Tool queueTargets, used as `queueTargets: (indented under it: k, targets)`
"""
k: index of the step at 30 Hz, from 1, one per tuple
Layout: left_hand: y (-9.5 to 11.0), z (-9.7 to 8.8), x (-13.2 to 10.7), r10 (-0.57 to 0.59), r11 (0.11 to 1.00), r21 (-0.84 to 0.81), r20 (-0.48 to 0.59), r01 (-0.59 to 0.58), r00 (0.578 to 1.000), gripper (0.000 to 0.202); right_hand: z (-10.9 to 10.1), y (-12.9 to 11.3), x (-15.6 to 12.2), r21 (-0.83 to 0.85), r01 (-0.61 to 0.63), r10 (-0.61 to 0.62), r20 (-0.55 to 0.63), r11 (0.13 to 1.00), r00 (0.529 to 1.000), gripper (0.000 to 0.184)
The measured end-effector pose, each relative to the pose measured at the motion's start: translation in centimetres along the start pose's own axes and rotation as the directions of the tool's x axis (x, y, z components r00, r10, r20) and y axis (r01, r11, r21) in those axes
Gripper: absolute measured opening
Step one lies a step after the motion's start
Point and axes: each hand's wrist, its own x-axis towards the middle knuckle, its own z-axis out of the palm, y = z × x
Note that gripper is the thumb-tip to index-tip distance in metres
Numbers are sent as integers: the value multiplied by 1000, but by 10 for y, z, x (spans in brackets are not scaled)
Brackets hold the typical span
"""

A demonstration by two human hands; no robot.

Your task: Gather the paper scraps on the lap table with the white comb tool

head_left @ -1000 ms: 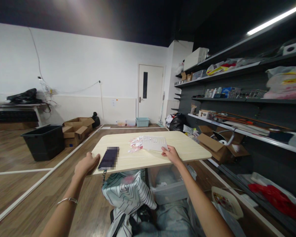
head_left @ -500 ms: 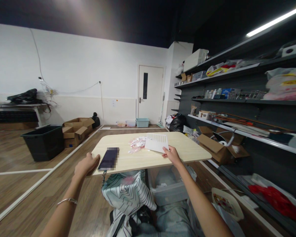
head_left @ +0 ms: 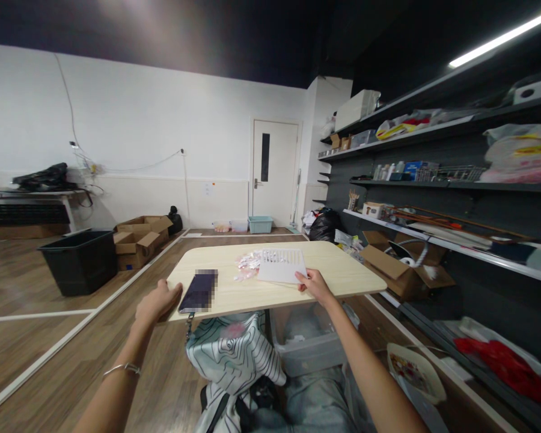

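Note:
My right hand point(head_left: 314, 285) pinches the near right corner of a white slotted card point(head_left: 279, 272), with a row of narrow slots along its far side. The card is over the low wooden table point(head_left: 342, 270), beside and partly across a small heap of shiny pinkish-white pieces point(head_left: 249, 264), too small to make out singly. At the table's left front corner, my left hand point(head_left: 158, 299) is closed around the edge, its fingers partly hidden. Close to that hand lies a dark phone point(head_left: 199, 291), its strap hanging over the front edge.
Under the table are a patterned cloth bag point(head_left: 234, 349) and a clear plastic bin point(head_left: 297, 349). A black bin point(head_left: 79, 264) and cardboard boxes point(head_left: 137, 240) stand left. Loaded shelves point(head_left: 455, 183) line the right wall, with an open carton point(head_left: 397, 270) below.
My right hand has shifted the slotted card slightly left, turning it a little. Several slots now show the pieces or brightness behind them. My left hand and the phone stay put.

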Motion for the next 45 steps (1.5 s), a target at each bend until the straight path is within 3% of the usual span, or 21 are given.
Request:
queueTargets:
  k: [15,28,35,45]
  targets:
    - [4,-5,-3,-21,1000,8,49,21,999,81,-1,-1,1,37,-5,8,-75,999,997,42]
    - [1,-2,-1,3,1000,-5,-6,-3,1000,81,1,-10,-5,-95,16,-2,146,995,989,48]
    - [4,-6,-5,-13,1000,8,31,12,999,82,1,-11,-5,-4,-19,19,86,1000,996,49]
    - [2,-4,-2,-2,1000,-7,-8,2,1000,80,0,-5,-4,-13,-29,29,-5,1000,1000,41]
